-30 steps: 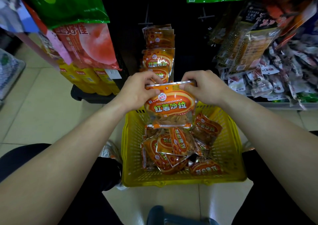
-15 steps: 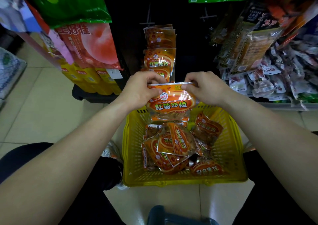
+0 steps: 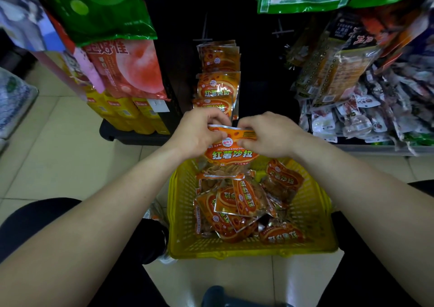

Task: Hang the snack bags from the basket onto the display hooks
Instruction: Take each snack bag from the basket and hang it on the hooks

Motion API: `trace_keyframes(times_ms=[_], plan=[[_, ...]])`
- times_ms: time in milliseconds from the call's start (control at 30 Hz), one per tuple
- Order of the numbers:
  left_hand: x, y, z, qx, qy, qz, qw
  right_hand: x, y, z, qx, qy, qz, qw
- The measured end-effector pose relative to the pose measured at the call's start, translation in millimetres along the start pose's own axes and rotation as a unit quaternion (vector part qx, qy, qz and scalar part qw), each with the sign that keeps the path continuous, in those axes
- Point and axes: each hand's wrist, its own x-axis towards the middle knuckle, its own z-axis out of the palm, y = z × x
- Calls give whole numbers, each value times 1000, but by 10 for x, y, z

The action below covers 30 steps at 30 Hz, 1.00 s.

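An orange snack bag is held upright above the far edge of the yellow basket. My left hand pinches its top left corner and my right hand pinches its top edge nearer the middle, so that edge is bent. Several more orange snack bags lie heaped inside the basket. On the dark display behind, matching orange bags hang in a column from hooks just beyond my hands. The hooks themselves are hidden by the bags.
Green, red and yellow bags hang at the left. Mixed small packets crowd the shelf at the right. Bare hooks stick out of the dark panel above. My knees flank the basket on the tiled floor.
Both hands have drawn closer together along the bag's top edge, the right one sliding left toward the middle. The bag's top has crumpled.
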Motion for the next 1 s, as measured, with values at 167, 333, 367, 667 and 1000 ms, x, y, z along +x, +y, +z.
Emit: trace_keyframes(times_ms=[167,333,367,667,1000], plan=[[-32,-38,-42,-13,36,-7,999,70,-133,128,3,36,32,999],[-14,-201,-242,-71,113,-44,990,207,-64,-117,-28,116,80,990],[-16,-263,-288,-77,115,-60,989,245,-25,-188,-33,124,86,988],[13,-807,-192,18,38,-135,990,875,250,-245,-122,82,108,983],[554,-1323,364,26,-14,-207,978,1532,556,350,-110,9,125,986]])
